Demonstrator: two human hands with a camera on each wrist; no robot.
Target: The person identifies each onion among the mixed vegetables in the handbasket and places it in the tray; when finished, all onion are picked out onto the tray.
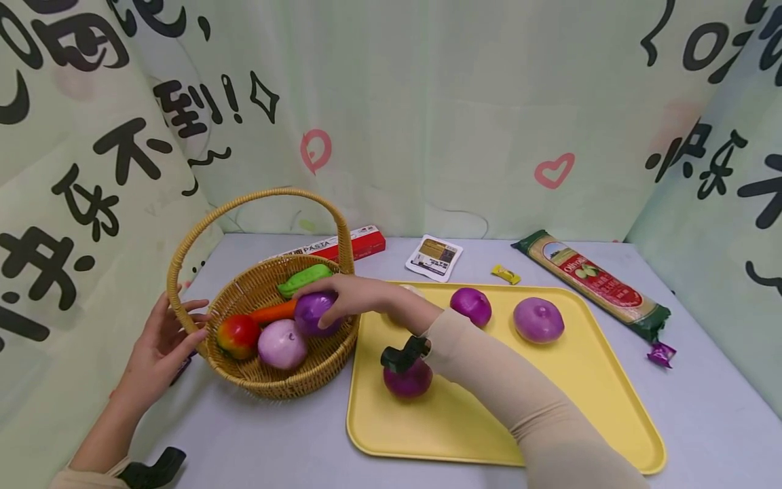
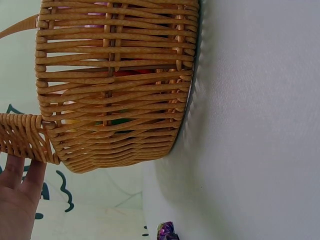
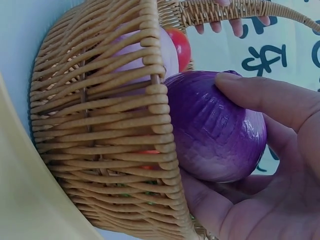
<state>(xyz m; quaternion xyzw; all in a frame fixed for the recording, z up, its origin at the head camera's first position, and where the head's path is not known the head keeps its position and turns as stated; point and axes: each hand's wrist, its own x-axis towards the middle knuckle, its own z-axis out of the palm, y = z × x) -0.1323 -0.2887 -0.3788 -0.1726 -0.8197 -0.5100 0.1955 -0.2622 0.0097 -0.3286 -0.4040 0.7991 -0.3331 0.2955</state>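
My right hand (image 1: 354, 299) grips a dark purple onion (image 1: 313, 312) at the right side of the wicker basket (image 1: 275, 388). In the right wrist view the onion (image 3: 217, 127) sits beside the basket's rim, thumb on top and fingers beneath. At the basket's left, my left hand (image 1: 155, 356) holds the base of its arched handle (image 1: 287, 192); in the left wrist view fingers reach behind the woven handle (image 2: 22, 137). Inside the basket lie a paler onion (image 1: 282, 345), a red-yellow fruit (image 1: 238, 336), an orange carrot (image 1: 271, 312) and a bumpy green vegetable (image 1: 303, 280).
A yellow tray (image 1: 452, 435) bears purple onions (image 1: 470, 305); my right forearm crosses over it. Behind stand a pasta box (image 1: 368, 242), a white sachet (image 1: 434, 257) and a yellow candy (image 1: 506, 274). A long noodle packet (image 1: 592, 278) and purple candy (image 1: 662, 354) lie right.
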